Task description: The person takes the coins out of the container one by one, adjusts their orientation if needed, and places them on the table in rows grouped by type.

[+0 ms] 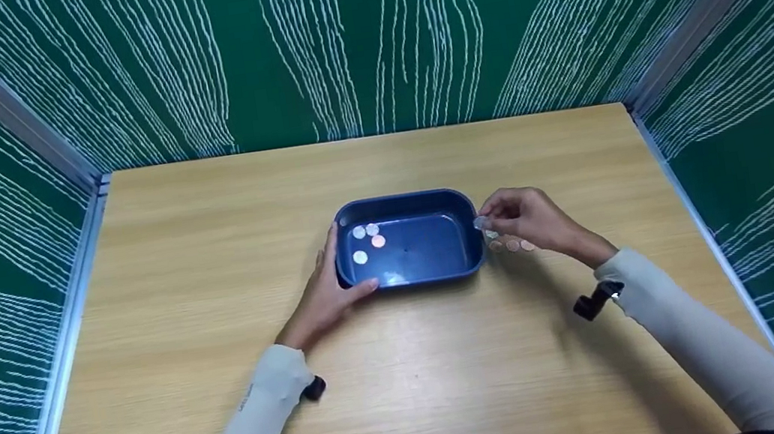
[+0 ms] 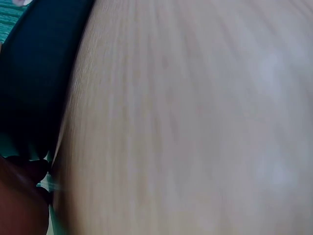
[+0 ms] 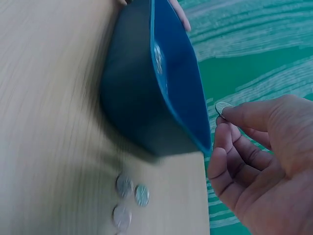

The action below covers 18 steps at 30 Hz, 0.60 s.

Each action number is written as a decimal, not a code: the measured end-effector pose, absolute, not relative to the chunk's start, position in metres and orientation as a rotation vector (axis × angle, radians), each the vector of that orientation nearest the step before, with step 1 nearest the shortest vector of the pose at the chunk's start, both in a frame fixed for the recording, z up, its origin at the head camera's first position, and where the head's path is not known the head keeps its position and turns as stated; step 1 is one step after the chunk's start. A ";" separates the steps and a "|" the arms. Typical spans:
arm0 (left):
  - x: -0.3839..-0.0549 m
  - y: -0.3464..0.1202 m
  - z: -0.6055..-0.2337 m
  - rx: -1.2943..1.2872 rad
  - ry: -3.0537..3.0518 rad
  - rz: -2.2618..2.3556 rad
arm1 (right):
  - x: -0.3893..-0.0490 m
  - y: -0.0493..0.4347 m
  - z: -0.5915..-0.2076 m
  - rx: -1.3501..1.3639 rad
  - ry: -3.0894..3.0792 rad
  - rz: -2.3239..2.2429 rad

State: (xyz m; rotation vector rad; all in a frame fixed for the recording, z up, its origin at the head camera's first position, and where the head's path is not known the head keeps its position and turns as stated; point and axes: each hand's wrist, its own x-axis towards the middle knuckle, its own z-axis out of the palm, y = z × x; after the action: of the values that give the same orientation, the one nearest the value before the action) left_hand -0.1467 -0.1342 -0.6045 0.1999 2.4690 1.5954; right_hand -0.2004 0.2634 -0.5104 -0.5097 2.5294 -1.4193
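Note:
A blue plastic container (image 1: pixel 429 245) sits on the table, with several coins (image 1: pixel 360 258) lying flat in its left part. My left hand (image 1: pixel 323 298) holds the container at its front left corner, thumb at the front rim and fingers along the left side. Just beyond the right rim, my right hand (image 1: pixel 527 216) pinches one silver coin (image 3: pixel 222 107) between thumb and fingertips, raised to about rim height. Below that hand, several loose coins (image 1: pixel 513 245) lie on the table beside the container. The left wrist view shows mostly tabletop, the container's dark wall (image 2: pixel 39 73) and part of the hand.
The wooden table (image 1: pixel 208 234) carries the container and coins. Green panels (image 1: pixel 246 78) with white wavy lines stand behind it and on both sides, with metal posts at the corners. A small dark camera (image 1: pixel 592 302) is worn on the right wrist.

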 end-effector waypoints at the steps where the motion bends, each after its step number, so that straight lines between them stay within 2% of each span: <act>1: -0.147 -0.134 -0.604 0.201 2.470 1.593 | -0.201 0.267 -0.512 -0.496 2.527 -1.429; 18: -0.147 -0.134 -0.604 0.189 2.473 1.588 | -0.210 0.313 -0.553 -0.315 2.539 -1.424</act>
State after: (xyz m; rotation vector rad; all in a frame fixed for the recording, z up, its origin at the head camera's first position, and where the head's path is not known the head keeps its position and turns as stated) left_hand -0.1472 -0.1339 -0.6040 0.1893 2.4728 1.5880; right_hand -0.2104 0.3135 -0.5530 -0.3154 2.5389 -1.4242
